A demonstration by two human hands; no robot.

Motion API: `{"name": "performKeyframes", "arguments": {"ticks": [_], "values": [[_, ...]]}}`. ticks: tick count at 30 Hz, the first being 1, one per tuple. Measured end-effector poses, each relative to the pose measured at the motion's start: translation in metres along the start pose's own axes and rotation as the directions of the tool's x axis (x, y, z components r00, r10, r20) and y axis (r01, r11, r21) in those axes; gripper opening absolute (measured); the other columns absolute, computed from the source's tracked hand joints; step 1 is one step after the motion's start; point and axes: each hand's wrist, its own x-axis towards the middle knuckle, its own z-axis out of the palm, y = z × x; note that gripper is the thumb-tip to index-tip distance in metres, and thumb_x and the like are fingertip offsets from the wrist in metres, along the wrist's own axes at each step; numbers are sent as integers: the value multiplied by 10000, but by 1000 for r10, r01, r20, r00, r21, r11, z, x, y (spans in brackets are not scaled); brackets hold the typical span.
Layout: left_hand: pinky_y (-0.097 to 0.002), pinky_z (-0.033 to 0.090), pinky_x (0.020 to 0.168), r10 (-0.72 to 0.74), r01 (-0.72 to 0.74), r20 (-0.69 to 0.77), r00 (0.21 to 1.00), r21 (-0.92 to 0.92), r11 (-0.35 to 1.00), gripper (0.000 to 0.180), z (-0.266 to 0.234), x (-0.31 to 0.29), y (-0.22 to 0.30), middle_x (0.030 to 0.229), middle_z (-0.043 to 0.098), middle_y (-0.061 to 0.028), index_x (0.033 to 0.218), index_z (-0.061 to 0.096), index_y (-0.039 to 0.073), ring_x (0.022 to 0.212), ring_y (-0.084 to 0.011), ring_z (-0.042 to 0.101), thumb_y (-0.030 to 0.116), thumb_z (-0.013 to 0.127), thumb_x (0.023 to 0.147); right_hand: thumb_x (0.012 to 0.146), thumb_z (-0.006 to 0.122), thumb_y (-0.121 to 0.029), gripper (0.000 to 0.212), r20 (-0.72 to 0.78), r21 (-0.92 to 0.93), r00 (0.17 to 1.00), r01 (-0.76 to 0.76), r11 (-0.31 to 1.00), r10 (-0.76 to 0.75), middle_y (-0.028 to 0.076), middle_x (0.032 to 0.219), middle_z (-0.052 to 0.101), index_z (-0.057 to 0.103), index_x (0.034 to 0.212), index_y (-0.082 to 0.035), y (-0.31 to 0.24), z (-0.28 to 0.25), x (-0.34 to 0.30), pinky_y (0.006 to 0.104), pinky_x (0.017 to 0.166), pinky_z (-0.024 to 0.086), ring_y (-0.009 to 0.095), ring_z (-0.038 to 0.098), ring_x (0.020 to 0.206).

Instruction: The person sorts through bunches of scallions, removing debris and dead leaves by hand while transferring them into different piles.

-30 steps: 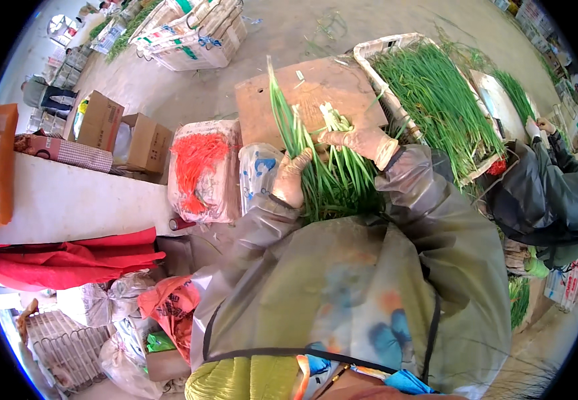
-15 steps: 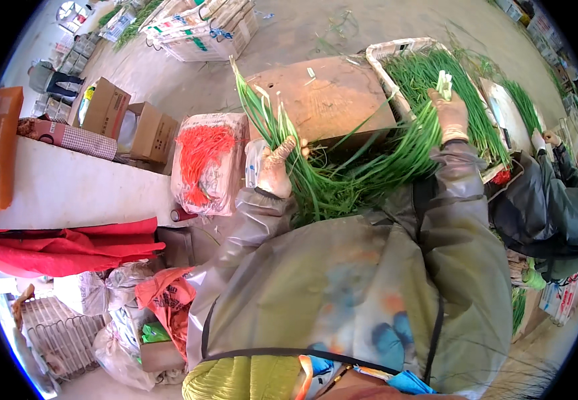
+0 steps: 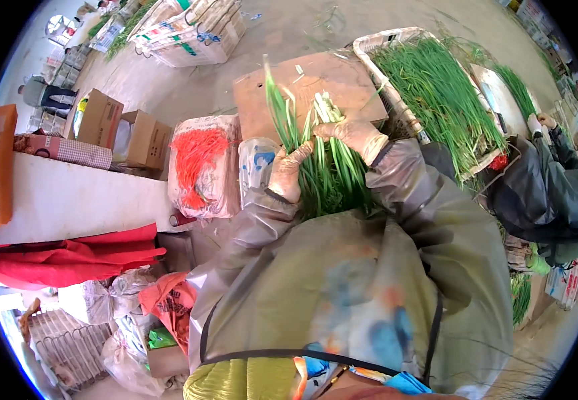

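Note:
A bunch of long green onions (image 3: pixel 322 170) stands in front of my chest. My left hand (image 3: pixel 287 172), in a pale glove, grips it from the left. My right hand (image 3: pixel 350 135), also gloved, is closed on a few stalks with white ends at the top of the bunch. Both sleeves are a translucent grey raincoat. Behind the bunch lies a brown cardboard sheet (image 3: pixel 315 83). To the right a white crate (image 3: pixel 385 47) is heaped with more green onions (image 3: pixel 439 100).
A clear bag of orange bands (image 3: pixel 199 163) sits left of the bunch. Cardboard boxes (image 3: pixel 119 127) stand by a white table (image 3: pixel 69 200) with red cloth (image 3: pixel 69 257). Another person in dark clothes (image 3: pixel 542 193) crouches at the right. Bags and a wire basket (image 3: pixel 62 343) lie lower left.
My right hand has come back from the crate at the right with a few stalks and now rests on top of the bunch. My left hand has kept its grip.

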Motion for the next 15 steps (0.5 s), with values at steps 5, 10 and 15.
{"name": "performKeyframes", "arguments": {"ticks": [5,10,15], "values": [[-265,432,613,150,-145,-73,986,63,987,189,-24,19,-12,754,576,-46,929,559,29,657,-154,524,197,576,843,691,718,-262,419,-17,-359,988,139,923,-155,81,827,619,577,993,-8,18,-8,9,286,695,440,174,575,739],[-261,428,582,188,-181,42,981,-136,974,196,-45,27,-1,751,587,-55,926,569,10,622,-141,522,179,601,831,725,703,-239,371,-206,-246,978,-42,968,-10,68,885,618,598,1008,-24,10,-43,-6,294,767,427,161,562,816],[-237,397,548,181,-182,-74,981,-12,983,259,-33,21,6,755,584,-45,980,563,35,613,-123,505,270,522,879,708,699,-68,416,-170,157,958,256,954,-230,85,881,607,504,1069,4,-10,-51,-36,300,779,471,189,594,814]]}}
